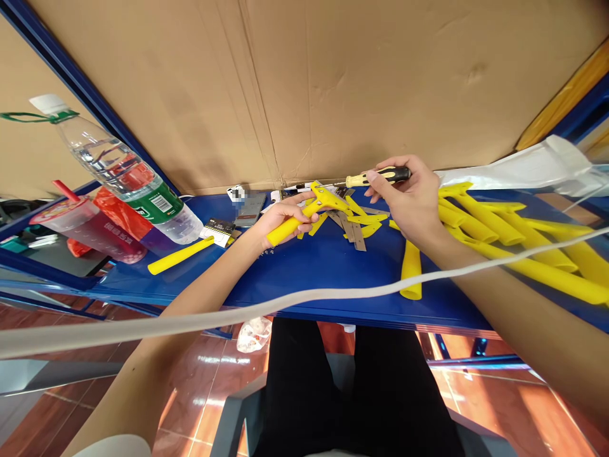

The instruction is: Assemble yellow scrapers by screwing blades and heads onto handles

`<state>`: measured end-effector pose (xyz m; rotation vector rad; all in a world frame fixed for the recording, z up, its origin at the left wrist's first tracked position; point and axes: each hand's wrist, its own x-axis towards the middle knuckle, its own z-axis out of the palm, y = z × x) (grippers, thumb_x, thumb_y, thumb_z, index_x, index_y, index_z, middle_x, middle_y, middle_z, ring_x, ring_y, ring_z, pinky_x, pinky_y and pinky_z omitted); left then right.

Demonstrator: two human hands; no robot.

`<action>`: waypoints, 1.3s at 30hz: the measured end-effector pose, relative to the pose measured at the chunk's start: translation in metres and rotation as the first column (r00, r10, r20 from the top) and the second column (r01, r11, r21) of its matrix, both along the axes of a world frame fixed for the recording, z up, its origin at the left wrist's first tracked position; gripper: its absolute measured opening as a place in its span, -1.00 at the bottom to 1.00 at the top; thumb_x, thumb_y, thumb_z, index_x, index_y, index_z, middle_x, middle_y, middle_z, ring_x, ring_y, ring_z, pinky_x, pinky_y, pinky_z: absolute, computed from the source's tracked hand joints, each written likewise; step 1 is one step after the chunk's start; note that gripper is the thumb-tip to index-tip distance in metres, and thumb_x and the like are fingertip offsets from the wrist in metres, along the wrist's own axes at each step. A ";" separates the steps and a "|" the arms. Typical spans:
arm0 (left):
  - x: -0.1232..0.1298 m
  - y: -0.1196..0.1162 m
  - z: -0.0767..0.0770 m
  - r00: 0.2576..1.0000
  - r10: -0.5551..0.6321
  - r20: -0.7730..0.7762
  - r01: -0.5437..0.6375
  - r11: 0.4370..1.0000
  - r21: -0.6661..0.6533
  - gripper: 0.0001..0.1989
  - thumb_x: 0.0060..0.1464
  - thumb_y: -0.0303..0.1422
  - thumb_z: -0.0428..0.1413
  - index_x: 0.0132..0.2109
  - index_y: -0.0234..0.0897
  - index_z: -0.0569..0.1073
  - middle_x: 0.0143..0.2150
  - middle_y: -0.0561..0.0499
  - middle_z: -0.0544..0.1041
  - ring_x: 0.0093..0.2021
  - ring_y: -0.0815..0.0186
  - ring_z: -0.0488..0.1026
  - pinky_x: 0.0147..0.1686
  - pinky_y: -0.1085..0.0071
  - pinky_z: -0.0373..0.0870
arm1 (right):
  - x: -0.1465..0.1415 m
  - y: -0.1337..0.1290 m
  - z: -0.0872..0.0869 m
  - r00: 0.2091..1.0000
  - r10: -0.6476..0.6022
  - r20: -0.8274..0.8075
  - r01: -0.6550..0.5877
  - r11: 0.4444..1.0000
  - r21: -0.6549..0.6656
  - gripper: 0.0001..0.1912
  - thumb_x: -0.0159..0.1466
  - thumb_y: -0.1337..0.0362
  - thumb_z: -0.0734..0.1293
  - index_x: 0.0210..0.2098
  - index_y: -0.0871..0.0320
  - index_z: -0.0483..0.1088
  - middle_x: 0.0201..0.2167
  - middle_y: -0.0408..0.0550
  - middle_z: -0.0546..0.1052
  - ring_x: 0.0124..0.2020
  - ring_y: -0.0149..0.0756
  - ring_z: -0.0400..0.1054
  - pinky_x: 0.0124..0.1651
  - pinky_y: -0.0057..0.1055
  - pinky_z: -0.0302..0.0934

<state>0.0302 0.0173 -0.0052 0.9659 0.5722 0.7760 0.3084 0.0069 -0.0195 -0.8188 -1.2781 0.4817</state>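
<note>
1. left hand [285,219] is wrapped around a yellow scraper [297,219], center of the frame, held over the blue counter [323,273].
2. the scraper's long axis runs diagonally, with its handle down-left and wide head up-right, toward some metal blades [354,231]. can't tell if a blade is fitted.
3. right hand [404,203] grips a screwdriver [378,176] by its black and yellow handle, shaft pointing left at the scraper head.
4. as for done vs left: the blades lie loose mid-counter, a big pile of yellow handles [495,222] sits at right, and a single handle [181,255] lies lower left.
</note>
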 end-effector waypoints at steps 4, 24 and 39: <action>0.003 -0.004 0.004 0.999 -0.001 0.052 0.004 0.999 -0.050 0.03 -0.18 -0.71 0.15 0.53 -0.36 0.46 0.22 -0.36 0.74 -0.32 0.36 0.63 -0.53 0.58 0.39 | 0.000 0.000 0.001 1.000 -0.009 0.004 0.009 1.000 -0.005 -0.39 0.17 -0.35 0.72 -0.14 -0.11 0.52 -0.30 -0.10 0.68 -0.39 -0.05 0.63 -0.37 -0.02 0.57; 0.000 -0.002 0.004 0.994 0.078 0.076 -0.075 0.996 -0.043 -0.06 -0.19 -0.69 0.15 0.43 -0.28 0.49 0.24 -0.29 0.73 -0.30 0.37 0.64 -0.50 0.57 0.35 | 0.004 0.003 0.000 0.999 -0.041 0.003 0.041 0.999 0.020 -0.40 0.23 -0.33 0.70 -0.12 -0.11 0.47 -0.33 -0.13 0.64 -0.40 -0.06 0.64 -0.39 -0.04 0.55; -0.001 0.000 0.001 0.997 0.063 0.055 -0.063 0.998 0.000 -0.10 -0.18 -0.71 0.18 0.39 -0.30 0.51 0.21 -0.30 0.73 -0.29 0.35 0.61 -0.48 0.54 0.34 | 0.002 0.001 0.001 0.999 -0.051 -0.020 0.051 0.999 0.013 -0.34 0.15 -0.40 0.71 -0.14 -0.11 0.48 -0.33 -0.12 0.66 -0.40 -0.04 0.65 -0.40 -0.03 0.57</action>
